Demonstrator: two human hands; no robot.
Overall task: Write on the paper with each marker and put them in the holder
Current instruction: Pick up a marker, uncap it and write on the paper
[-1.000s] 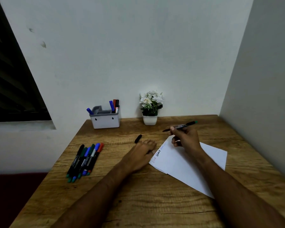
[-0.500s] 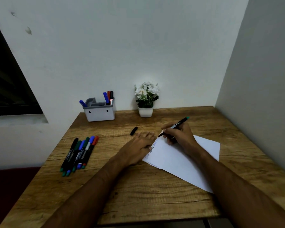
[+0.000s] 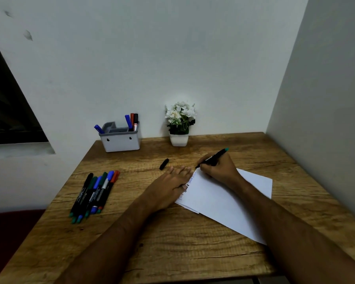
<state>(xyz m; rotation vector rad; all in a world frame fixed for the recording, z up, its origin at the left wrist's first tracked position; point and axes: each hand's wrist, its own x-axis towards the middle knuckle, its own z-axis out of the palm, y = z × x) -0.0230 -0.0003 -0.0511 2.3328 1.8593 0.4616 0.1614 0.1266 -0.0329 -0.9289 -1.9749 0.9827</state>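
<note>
Fingers of my right hand (image 3: 218,168) pinched the uncapped black green-ended marker (image 3: 212,158), tip at the white paper sheet's (image 3: 219,199) far corner; my left hand (image 3: 170,188) lay flat, pressing the paper's edge on the wooden bench (image 3: 182,249).

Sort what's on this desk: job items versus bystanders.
Job:
- marker in right hand
- paper, under left hand
- cap
- spare markers
- holder

Bystanders:
- flower pot
- desk
</note>
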